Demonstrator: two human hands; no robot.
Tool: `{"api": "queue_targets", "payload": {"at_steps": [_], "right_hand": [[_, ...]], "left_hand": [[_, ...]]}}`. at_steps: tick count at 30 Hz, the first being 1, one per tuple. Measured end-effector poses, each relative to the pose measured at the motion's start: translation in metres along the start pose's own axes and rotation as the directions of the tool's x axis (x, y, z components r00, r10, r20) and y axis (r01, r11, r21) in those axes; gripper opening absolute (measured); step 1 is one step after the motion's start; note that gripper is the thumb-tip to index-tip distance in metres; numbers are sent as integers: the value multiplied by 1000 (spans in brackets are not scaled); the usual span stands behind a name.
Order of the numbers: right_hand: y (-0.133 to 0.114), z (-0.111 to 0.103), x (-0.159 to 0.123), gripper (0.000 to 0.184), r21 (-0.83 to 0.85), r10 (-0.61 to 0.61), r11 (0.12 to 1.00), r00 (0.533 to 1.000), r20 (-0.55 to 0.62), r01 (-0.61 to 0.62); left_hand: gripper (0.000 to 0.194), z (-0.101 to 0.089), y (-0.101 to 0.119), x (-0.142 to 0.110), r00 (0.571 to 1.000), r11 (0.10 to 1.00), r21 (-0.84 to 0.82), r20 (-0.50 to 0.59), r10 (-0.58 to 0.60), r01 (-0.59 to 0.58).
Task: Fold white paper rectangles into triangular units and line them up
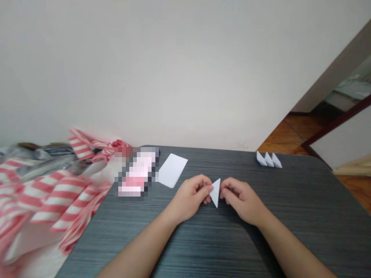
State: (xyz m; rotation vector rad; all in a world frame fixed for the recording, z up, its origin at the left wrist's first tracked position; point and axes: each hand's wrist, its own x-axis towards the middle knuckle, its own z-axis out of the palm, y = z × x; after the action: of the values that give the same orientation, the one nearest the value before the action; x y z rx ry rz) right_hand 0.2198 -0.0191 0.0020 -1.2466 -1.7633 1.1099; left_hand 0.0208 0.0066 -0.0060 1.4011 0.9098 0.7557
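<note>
A small white folded paper triangle point(215, 192) stands up over the table, its points at top and bottom. My left hand point(193, 195) pinches its left side between thumb and fingers. Right by its other edge is my right hand point(240, 197), with thumb and fingers curled together; no paper shows between them, and whether the fingertips touch the triangle I cannot tell. To the left, beyond my left hand, lies a stack of white paper point(173, 170). Several folded paper pieces point(269, 160) stand in a row at the far right of the table.
The dark wood-grain table point(304, 216) reaches back to a pale wall point(185, 69). A blurred-out pink and white object point(137, 173) lies on its left side. Red-and-white striped cloth point(55, 197) is heaped left of the table. Wooden floor point(278, 135) shows at the right.
</note>
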Motion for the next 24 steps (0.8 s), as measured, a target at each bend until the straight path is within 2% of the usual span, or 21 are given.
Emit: {"api": "queue_targets", "payload": {"at_steps": [10,16,19,24], "right_hand": [[4,4,1,8,110,-37,994,997,74,29],[4,4,2,7,110,-21,994,998,67,14],[4,6,2,3,175,-17,985,998,55,7],[7,7,2,8,257,-4,966,999,51,-9]], "left_hand": [[16,0,1,0,1000,1000,7,4,8,-8],[18,0,4,0,999,995,96,16,37,-38],[20,0,8,-1,997,986,153,48,64,-70],[20,0,9,-3,996,991,124,81,43,-53]]}}
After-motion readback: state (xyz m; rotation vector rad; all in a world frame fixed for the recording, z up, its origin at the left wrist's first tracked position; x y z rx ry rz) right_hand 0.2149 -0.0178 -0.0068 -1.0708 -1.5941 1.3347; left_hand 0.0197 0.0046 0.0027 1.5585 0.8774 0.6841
